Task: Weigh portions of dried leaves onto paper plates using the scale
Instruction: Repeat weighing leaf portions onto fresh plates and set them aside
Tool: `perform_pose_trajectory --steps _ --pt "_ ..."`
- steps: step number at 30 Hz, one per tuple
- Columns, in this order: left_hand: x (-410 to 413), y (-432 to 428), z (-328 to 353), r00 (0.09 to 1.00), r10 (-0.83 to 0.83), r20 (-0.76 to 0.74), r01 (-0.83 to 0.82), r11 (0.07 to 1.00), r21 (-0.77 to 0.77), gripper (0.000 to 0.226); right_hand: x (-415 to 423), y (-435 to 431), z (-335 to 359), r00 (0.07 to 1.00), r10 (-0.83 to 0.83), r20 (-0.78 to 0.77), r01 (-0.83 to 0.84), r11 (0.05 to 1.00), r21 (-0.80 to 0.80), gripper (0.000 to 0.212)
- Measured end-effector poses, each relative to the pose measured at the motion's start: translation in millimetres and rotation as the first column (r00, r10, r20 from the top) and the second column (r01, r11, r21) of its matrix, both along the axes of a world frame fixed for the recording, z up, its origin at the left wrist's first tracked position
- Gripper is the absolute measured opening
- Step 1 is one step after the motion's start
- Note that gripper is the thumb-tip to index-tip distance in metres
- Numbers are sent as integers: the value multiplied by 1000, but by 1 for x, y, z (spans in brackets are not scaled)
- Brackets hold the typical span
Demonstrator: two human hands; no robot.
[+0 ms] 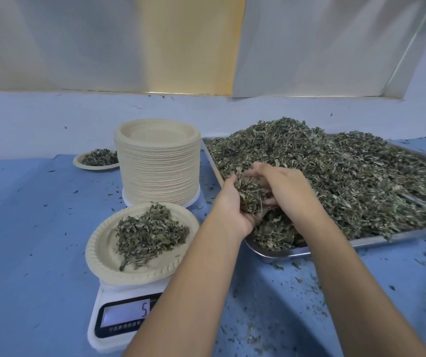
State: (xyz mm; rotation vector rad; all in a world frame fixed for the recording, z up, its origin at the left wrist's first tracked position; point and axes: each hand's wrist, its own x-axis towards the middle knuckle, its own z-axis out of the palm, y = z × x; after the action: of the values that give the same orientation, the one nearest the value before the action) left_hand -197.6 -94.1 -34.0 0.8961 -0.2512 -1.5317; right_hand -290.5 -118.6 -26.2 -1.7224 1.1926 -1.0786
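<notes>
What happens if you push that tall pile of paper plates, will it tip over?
Probably not easily. The tall stack of beige paper plates is about as wide as it is tall and nests snugly, so a low nudge would likely slide it along the blue table cover. A push near the top might shift the upper plates sideways.

The scale [119,328] top is hidden under the paper plate [103,256]. The left arm [181,292] covers the right part of the screen, so only a 5 shows. The print below it is too small to read. Fingertips of the left hand [228,207] & right hand [284,186] are lost in the dried leaves [251,194] they hold. The tray [309,249] is blurry & cut off at the right. A far plate [77,161] is partly behind the plate stack [157,166].
</notes>
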Motion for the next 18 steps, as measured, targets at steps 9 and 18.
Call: perform_pose_trajectory --steps 9,18 --pt "-6 -7 -7 997 -56 59 53 998 46 29 -12 -12 -9 982 -117 -146 93 982 -161 20" --pt "-6 -8 -2 998 -56 6 56 997 59 33 -9 -15 -11 965 -238 111 248 964 -92 16"
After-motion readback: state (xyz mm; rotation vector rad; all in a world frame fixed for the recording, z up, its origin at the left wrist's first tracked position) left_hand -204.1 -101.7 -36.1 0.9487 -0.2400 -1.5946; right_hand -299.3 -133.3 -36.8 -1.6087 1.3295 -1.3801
